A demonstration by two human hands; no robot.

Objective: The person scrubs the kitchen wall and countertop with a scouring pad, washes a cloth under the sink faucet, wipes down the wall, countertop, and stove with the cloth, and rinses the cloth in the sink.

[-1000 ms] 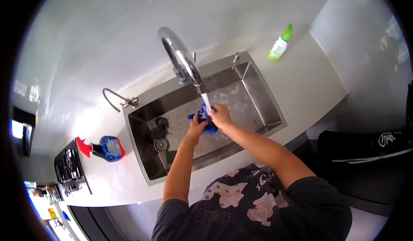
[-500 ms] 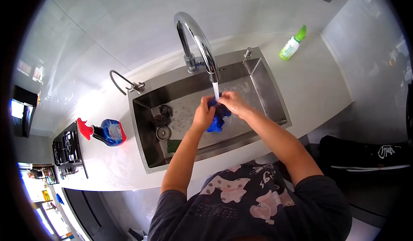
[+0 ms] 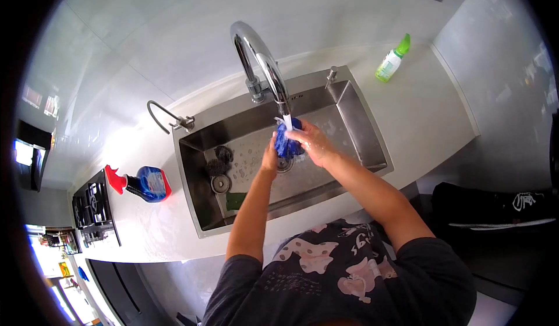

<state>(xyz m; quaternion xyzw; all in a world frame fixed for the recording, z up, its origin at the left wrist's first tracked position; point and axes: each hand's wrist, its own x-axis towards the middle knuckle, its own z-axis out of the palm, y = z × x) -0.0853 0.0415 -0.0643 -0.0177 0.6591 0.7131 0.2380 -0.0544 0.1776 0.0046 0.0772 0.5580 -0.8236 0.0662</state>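
Observation:
Under the tap [image 3: 269,64] I hold a crumpled blue cloth [image 3: 287,146], gathered into a bunch over the sink [image 3: 250,134]. A stream of water [image 3: 287,121] falls onto its top. My left hand [image 3: 270,156] is closed along the cloth's left side, its fingers partly hidden. My right hand [image 3: 315,142] grips it from the right, thumb and fingers pressed on its upper part just by the water. Below the bunch a round drain [image 3: 285,166] shows in the sink floor.
Dark scouring pads [image 3: 218,166], a metal strainer [image 3: 220,184] and a green pad [image 3: 234,201] lie at the sink's left. A blue spray bottle [image 3: 152,184] lies on the left counter, a green-and-white bottle [image 3: 389,65] on the right. A small curved tap [image 3: 156,114] stands behind.
The cloth was hanging loose below my hands; now it is bunched up and raised close under the tap. My left hand has moved down and slightly left along it.

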